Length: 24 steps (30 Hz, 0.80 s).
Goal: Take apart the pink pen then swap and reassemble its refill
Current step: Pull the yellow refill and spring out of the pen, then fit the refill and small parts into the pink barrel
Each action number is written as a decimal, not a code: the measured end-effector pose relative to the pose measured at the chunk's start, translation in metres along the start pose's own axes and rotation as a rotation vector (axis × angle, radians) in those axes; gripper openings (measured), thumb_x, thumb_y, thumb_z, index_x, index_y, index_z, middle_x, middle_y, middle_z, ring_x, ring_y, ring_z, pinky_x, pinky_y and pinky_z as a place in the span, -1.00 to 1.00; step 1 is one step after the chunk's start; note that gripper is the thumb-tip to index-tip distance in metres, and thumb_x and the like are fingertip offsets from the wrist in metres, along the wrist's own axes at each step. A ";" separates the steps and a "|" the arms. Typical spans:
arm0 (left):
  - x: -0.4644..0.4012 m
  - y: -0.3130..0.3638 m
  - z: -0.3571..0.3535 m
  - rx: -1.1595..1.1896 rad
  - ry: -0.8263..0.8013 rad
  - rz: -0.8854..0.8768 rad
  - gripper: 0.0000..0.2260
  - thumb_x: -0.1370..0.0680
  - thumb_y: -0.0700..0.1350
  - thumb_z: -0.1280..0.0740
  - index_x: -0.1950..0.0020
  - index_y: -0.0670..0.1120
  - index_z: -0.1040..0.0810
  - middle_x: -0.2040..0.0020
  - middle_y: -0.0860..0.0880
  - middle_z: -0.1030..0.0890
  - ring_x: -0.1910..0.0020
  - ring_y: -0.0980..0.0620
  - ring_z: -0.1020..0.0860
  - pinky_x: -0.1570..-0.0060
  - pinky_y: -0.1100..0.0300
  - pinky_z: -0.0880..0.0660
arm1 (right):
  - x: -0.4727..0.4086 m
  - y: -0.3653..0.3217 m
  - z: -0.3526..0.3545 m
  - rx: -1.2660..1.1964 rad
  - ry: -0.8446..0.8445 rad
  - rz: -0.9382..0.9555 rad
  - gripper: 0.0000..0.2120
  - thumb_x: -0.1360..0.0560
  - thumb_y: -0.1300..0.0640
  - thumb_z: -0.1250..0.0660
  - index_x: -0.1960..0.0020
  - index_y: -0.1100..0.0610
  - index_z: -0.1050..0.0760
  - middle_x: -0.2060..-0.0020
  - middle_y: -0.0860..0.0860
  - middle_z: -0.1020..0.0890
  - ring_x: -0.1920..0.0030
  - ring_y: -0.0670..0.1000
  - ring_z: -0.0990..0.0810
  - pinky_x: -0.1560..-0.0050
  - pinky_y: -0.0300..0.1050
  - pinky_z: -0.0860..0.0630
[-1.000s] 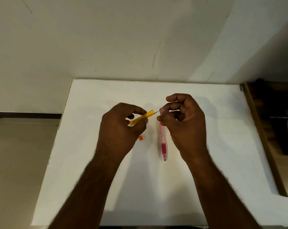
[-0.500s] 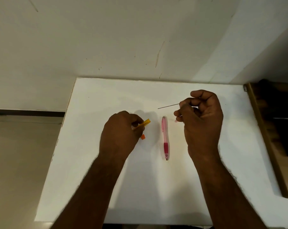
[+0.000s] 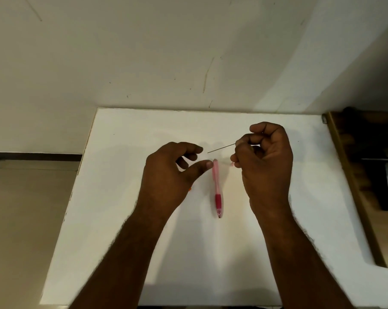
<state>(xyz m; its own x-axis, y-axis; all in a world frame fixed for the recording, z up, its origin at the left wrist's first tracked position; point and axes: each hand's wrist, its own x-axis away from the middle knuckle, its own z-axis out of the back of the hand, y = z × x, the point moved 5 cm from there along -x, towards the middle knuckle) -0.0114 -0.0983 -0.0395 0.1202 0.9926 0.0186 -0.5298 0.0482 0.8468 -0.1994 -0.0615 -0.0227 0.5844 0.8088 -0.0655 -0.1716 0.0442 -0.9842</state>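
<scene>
The pink pen (image 3: 217,186) lies on the white table (image 3: 126,241), its tip toward me and its dark pink grip near that end. My left hand (image 3: 166,175) hovers just left of it with fingers apart, the thumb tip at the pen's far end, holding nothing I can see. My right hand (image 3: 266,166) is right of the pen, raised, pinching a thin dark refill (image 3: 221,147) that points left above the pen's far end. A small pink piece (image 3: 232,164) shows at my right hand's lower fingers. The yellow pen barrel is out of sight.
A tiny orange piece (image 3: 190,189) peeks out from under my left hand. A dark wooden unit (image 3: 353,186) borders the table's right edge. A pale wall rises behind the table's far edge, and the floor drops off along the left side.
My left hand has let go of the yellow barrel, opened, and moved right to the pink pen's far end. My right hand still holds the refill, slightly lower.
</scene>
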 end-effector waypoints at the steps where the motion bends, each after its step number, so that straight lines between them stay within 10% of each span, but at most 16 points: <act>1: 0.000 0.004 0.000 0.016 -0.001 -0.012 -0.72 -0.40 0.15 -0.54 -0.06 0.10 -0.70 0.09 0.17 -0.66 0.20 0.16 -0.61 0.28 0.50 -0.44 | 0.000 -0.001 -0.001 0.008 -0.013 0.007 -0.75 -0.36 0.10 -0.39 0.01 -0.12 -0.47 0.19 -0.01 -0.68 0.25 0.20 -0.68 0.17 0.20 -0.67; 16: 0.002 0.011 0.000 0.138 0.089 -0.032 -0.99 -0.50 -0.06 -0.50 0.10 0.05 -0.72 0.14 0.20 -0.70 0.19 0.19 -0.63 0.20 0.44 -0.46 | 0.005 0.011 -0.017 -0.119 -0.234 -0.241 -0.72 -0.44 0.00 -0.48 -0.11 0.06 -0.61 0.17 -0.06 -0.72 0.24 0.04 -0.75 0.20 -0.12 -0.64; 24: 0.007 0.015 -0.014 0.036 0.006 -0.009 -0.73 -0.45 0.10 -0.52 -0.11 0.06 -0.68 0.11 0.15 -0.69 0.16 0.11 -0.62 0.17 0.23 -0.56 | 0.004 0.007 -0.006 -0.055 -0.170 -0.176 -0.94 -0.54 0.15 -0.45 0.09 0.05 -0.68 0.23 -0.05 -0.74 0.24 -0.02 -0.74 0.17 -0.18 -0.65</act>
<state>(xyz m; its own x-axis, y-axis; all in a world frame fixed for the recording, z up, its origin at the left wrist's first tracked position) -0.0304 -0.0894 -0.0337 0.1196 0.9928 0.0075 -0.4981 0.0534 0.8655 -0.1933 -0.0620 -0.0309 0.4589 0.8787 0.1313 -0.0334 0.1648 -0.9858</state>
